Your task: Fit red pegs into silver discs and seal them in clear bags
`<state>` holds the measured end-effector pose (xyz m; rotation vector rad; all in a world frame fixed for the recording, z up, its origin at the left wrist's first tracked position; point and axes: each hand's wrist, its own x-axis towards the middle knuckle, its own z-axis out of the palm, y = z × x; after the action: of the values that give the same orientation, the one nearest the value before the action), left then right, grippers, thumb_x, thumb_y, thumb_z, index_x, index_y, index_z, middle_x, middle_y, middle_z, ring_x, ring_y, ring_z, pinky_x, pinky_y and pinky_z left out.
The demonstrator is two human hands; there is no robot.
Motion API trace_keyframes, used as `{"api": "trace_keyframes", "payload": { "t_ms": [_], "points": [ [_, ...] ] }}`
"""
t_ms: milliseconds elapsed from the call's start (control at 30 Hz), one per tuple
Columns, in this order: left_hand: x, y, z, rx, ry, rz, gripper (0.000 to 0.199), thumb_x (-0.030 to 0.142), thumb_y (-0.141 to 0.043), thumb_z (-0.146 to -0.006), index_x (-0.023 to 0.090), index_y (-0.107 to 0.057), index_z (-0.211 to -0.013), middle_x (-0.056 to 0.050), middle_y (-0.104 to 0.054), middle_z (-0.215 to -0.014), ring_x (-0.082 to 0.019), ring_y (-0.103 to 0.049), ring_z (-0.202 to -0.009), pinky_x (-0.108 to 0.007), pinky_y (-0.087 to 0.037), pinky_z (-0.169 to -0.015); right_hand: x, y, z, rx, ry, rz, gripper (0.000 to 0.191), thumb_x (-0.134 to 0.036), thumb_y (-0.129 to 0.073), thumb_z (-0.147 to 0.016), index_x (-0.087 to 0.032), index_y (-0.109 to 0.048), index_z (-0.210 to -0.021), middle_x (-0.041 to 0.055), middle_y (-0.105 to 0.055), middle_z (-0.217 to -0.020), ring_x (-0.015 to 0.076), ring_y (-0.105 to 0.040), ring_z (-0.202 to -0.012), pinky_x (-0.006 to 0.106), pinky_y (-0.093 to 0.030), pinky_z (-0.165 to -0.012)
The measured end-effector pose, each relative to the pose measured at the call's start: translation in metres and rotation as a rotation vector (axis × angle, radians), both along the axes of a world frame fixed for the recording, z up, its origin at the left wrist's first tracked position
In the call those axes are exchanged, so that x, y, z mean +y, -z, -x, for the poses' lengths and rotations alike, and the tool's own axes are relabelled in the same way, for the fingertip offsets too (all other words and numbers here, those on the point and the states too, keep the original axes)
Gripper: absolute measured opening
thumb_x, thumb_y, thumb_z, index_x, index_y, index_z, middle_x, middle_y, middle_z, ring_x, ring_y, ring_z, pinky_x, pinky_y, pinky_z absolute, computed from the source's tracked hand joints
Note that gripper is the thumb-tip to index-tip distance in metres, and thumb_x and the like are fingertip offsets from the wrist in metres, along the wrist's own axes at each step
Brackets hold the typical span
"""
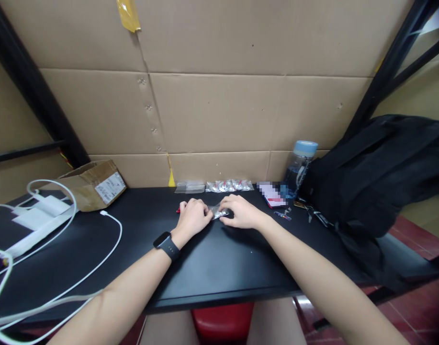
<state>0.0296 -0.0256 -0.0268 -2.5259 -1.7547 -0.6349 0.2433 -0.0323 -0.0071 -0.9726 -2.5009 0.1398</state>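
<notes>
Just above the black tabletop, a small clear plastic bag with something silvery inside lies between my two hands. My left hand, a dark watch on its wrist, pinches the bag's left side. Curled fingers of my right hand grip the right side. A bit of something red shows beside my left hand, mostly hidden by it. Farther back, a row of clear packets with round silvery pieces lies along the cardboard wall. Flat clear plastic bags lie to their left.
A phone, a small charm, a blue-lidded water bottle and a black backpack occupy the right. On the left are an open cardboard box, a white power strip and looping white cables.
</notes>
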Motion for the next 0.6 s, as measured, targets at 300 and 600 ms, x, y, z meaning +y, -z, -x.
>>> {"api": "trace_keyframes", "payload": {
  "t_ms": [300, 600],
  "points": [
    [-0.002, -0.007, 0.008, -0.1, 0.333, 0.086, 0.022, 0.043, -0.06, -0.093, 0.028, -0.066, -0.107, -0.002, -0.075, -0.112, -0.025, -0.064, -0.108, -0.04, -0.034, -0.094, 0.011, 0.01, -0.002, 0.031, 0.136, 0.205, 0.025, -0.024, -0.063, -0.093, -0.025, -0.066, -0.118, 0.0059, -0.076, -0.113, 0.0252, -0.067, -0.11, 0.042, -0.039, -0.099],
    [0.005, -0.007, 0.014, -0.235, 0.203, 0.116, 0.02, 0.025, -0.056, -0.093, 0.029, -0.058, -0.113, 0.001, -0.081, -0.095, -0.024, -0.073, -0.101, -0.04, -0.036, -0.097, 0.013, 0.009, -0.005, 0.202, 0.18, 0.333, 0.023, -0.025, -0.067, -0.093, -0.026, -0.065, -0.115, 0.0015, -0.08, -0.104, 0.0211, -0.073, -0.104, 0.039, -0.041, -0.1]
  ]
}}
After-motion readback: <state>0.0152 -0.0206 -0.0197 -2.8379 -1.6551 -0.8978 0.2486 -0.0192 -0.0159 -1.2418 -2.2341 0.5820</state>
